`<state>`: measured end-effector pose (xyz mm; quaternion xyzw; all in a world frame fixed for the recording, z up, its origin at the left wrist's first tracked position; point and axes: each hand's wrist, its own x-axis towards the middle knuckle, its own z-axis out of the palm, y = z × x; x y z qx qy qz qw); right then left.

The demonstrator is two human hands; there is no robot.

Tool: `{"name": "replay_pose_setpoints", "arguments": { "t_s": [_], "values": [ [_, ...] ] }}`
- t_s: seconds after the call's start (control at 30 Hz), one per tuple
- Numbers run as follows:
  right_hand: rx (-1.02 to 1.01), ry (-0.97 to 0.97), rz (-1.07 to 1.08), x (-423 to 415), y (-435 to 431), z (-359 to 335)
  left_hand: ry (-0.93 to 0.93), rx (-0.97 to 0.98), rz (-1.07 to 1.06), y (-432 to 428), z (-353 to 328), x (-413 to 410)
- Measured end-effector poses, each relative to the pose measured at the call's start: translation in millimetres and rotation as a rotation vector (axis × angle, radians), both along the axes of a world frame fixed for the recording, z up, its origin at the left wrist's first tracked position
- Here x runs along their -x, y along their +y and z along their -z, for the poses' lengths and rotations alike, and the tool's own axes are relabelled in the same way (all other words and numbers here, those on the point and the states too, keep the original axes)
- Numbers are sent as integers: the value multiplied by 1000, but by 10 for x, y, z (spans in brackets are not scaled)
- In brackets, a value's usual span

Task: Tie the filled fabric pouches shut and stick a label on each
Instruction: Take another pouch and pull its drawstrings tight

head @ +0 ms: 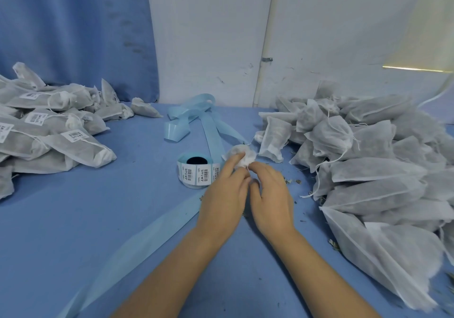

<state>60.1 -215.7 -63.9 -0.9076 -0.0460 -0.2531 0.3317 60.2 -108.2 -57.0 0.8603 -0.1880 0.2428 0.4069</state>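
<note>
A white fabric pouch (pixel 242 155) lies at the table's middle, mostly hidden under my hands; only its gathered top shows. My left hand (pixel 224 195) holds that top with curled fingers. My right hand (pixel 269 195) pinches the pouch's drawstring right beside it. A roll of barcode labels (pixel 196 172) stands just left of my left hand. Several pouches without labels are heaped on the right (pixel 368 170). Several labelled pouches lie in a pile on the left (pixel 49 131).
Light blue backing ribbon (pixel 194 116) from the label roll loops behind the roll and trails across the blue table (pixel 73 219) toward the near left. Dried herb crumbs (pixel 293 182) are scattered beside the right heap. A blue curtain and a white wall stand behind.
</note>
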Motion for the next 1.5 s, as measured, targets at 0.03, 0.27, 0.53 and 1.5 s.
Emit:
{"name": "replay_pose_setpoints", "arguments": {
  "t_s": [0.03,0.27,0.53,1.5],
  "values": [
    [1,-8,-20,11,6,-1,37,128,78,-1,-5,-6],
    [69,-17,-64,29,54,28,234,550,238,0,29,-68],
    [-78,-202,-64,33,60,10,231,543,222,-55,3,-56],
    [-464,33,-163,-13,1,-18,215,574,14,48,25,-34]
  ]
}}
